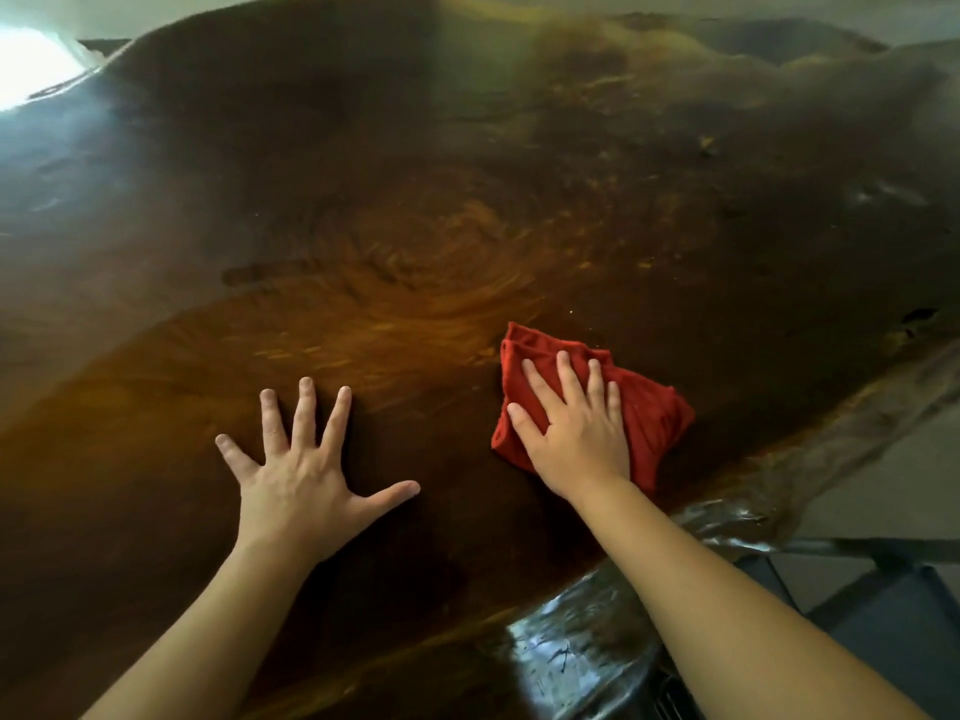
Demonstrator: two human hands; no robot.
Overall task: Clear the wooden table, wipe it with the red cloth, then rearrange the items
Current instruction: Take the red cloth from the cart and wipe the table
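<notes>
A big dark wooden table [415, 210] with a glossy, wavy-edged slab top fills the view. The red cloth [649, 413] lies bunched near the table's right front edge. My right hand [576, 428] presses flat on top of the cloth, fingers spread over it. To its left, my left hand [301, 470] rests palm down on the bare wood with its fingers wide apart and nothing in it. No other items show on the tabletop.
The table's shiny live edge [582, 631] runs diagonally at the lower right. Beyond it are a pale floor [883, 475] and a dark metal frame [857, 574]. Bright light comes in at the upper left corner [31, 59].
</notes>
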